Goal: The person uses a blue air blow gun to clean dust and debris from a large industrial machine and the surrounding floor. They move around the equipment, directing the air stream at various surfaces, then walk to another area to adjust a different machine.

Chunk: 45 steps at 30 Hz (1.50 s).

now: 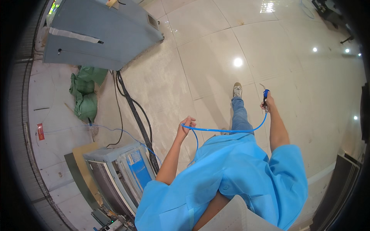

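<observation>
My right hand (269, 103) is wrapped round a blue and black air blow gun (265, 95), its thin bent nozzle pointing away from me. From the gun's lower end a bright blue air hose (223, 131) sags in a curve across my front. It passes through my left hand (188, 123), whose fingers are closed on it, then drops down beside my blue shirt (227, 161). Both hands are held out ahead of my body, well apart, above the tiled floor.
A grey metal cabinet (104, 30) stands at the far left, with green sacks (84, 96) by the wall. Thick black cables (133, 109) run along the floor on my left, past a grey machine (119, 169). A dark panel (335, 188) stands at the right.
</observation>
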### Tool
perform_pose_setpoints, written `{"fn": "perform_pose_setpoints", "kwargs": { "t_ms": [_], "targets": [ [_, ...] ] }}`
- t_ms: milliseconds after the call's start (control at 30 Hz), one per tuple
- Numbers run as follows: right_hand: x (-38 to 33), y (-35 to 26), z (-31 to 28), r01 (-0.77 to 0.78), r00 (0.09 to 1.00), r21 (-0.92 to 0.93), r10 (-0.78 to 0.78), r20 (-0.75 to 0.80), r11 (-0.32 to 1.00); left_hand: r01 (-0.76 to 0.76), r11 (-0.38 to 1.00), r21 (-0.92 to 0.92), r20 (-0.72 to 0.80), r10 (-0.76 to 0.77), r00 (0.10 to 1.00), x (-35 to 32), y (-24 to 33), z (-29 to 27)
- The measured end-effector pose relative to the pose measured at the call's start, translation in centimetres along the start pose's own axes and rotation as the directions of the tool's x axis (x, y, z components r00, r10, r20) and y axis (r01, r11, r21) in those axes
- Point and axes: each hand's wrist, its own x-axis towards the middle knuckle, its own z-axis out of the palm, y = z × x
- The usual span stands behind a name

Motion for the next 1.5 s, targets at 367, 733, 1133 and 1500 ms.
{"fn": "perform_pose_setpoints", "kwargs": {
  "t_ms": [367,733,1133,1500],
  "targets": [
    [14.9,-16.2,10.4,-0.085,0.990,-0.466,0.129,0.062,0.881,0.107,0.990,0.086,0.029,-0.110,0.993,16.2,14.2,1.4],
    [33.0,-40.2,12.6,0.132,0.913,-0.234,-0.210,-0.349,0.963,0.325,0.941,0.090,-0.026,-0.324,0.946,33.6,19.9,0.1],
    [45.0,-62.7,32.0,0.080,0.995,-0.777,-0.003,0.100,0.624,0.285,0.953,0.101,-0.078,-0.278,0.958,57.4,44.7,-0.8],
    [74.9,-86.2,42.5,0.113,0.990,-0.454,-0.140,-0.025,0.884,0.477,0.879,-0.027,-0.173,-0.474,0.864,79.1,53.4,6.1]
  ]
}}
